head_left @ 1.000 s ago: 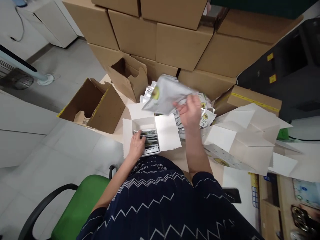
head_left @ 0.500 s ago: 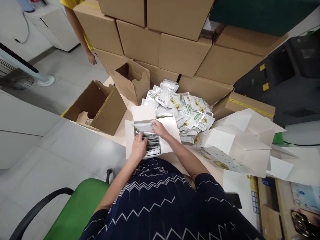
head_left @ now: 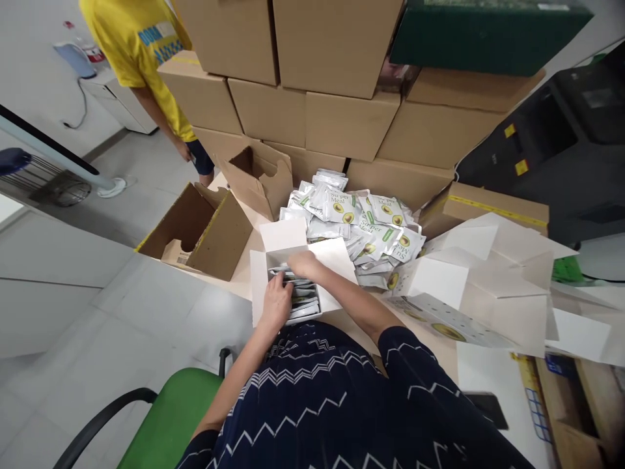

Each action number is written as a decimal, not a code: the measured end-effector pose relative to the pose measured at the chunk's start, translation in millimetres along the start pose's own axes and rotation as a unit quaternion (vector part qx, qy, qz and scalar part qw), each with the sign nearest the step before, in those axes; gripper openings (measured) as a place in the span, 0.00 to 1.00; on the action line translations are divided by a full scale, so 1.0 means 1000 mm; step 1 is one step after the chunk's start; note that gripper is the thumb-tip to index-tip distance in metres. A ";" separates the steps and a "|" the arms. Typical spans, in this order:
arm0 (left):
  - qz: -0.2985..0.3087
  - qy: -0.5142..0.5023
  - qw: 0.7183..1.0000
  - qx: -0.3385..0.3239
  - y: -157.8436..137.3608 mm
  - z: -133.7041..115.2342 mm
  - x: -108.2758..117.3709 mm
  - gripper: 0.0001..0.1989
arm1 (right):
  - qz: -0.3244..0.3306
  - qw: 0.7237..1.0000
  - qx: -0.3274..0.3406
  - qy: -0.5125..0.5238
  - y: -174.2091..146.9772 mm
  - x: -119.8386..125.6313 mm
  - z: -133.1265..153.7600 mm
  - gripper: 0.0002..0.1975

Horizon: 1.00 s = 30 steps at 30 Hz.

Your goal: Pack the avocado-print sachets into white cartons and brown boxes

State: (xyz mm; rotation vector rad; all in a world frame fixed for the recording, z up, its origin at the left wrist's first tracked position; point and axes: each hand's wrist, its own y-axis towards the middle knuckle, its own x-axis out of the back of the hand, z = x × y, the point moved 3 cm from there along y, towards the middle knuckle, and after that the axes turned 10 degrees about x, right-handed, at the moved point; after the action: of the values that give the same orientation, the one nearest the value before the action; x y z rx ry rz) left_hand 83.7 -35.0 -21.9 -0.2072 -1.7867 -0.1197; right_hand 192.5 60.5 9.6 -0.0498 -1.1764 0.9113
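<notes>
A white open-topped carton (head_left: pixel 260 286) stands in front of me with its flaps folded out. Inside it a row of flat silvery sachets (head_left: pixel 303 302) stands on edge. My left hand (head_left: pixel 277 302) reaches in over the near left wall, fingers bent against the sachets. My right hand (head_left: pixel 303 264) is curled down at the far end of the row, beside a sachet's top edge; its fingertips are hidden. Behind the carton lies a heap of white sachets (head_left: pixel 342 207) printed with avocados and "Super Meal".
Brown open boxes (head_left: pixel 222 241) stand at the left, with stacked cardboard boxes (head_left: pixel 349 124) behind. Unfolded white cartons (head_left: pixel 508 293) lie at the right near a dark machine (head_left: pixel 532 156). A person in a yellow shirt (head_left: pixel 141 52) stands far left. A green chair (head_left: pixel 176 410) is beside me.
The sachet that my right hand held upright at the carton's far end has gone down into it. My view has tilted up, showing more of the person in yellow.
</notes>
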 end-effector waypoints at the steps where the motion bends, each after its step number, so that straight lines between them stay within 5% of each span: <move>1: -0.002 0.000 1.000 0.001 0.000 0.000 0.000 0.11 | 0.004 1.000 -0.004 -0.007 -0.001 0.002 -0.001 0.15; 12: -0.024 0.053 0.998 -0.008 0.003 -0.001 -0.001 0.08 | 0.030 0.999 0.004 -0.025 -0.010 0.011 0.007 0.14; 16: -0.033 0.072 0.996 -0.027 0.002 0.000 0.000 0.08 | -0.046 0.997 0.057 0.039 -0.039 0.026 0.002 0.16; 18: -0.037 0.080 0.995 -0.035 0.001 0.000 -0.001 0.08 | -0.125 0.973 0.126 0.145 -0.061 0.039 -0.007 0.17; 21: -0.045 0.083 0.995 -0.042 0.000 0.001 -0.004 0.08 | -0.216 0.901 0.168 0.337 -0.092 0.053 -0.041 0.16; 23: -0.052 0.080 0.994 -0.043 0.000 0.002 -0.006 0.08 | -0.304 0.862 0.097 0.392 -0.104 0.058 -0.083 0.17; 26: -0.059 0.073 0.995 -0.046 -0.001 0.006 -0.010 0.08 | -0.472 0.817 -0.136 0.304 -0.117 0.059 -0.162 0.17; 30: -0.060 0.055 0.996 -0.048 -0.002 0.008 -0.013 0.08 | -0.487 0.766 -0.397 0.133 -0.126 0.051 -0.253 0.28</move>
State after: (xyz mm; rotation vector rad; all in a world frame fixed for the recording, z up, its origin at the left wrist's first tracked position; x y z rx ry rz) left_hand 78.7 -35.9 -35.8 -0.1585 -1.6854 -0.2986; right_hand 474.6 114.7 0.9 -0.2207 -1.0374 -0.5440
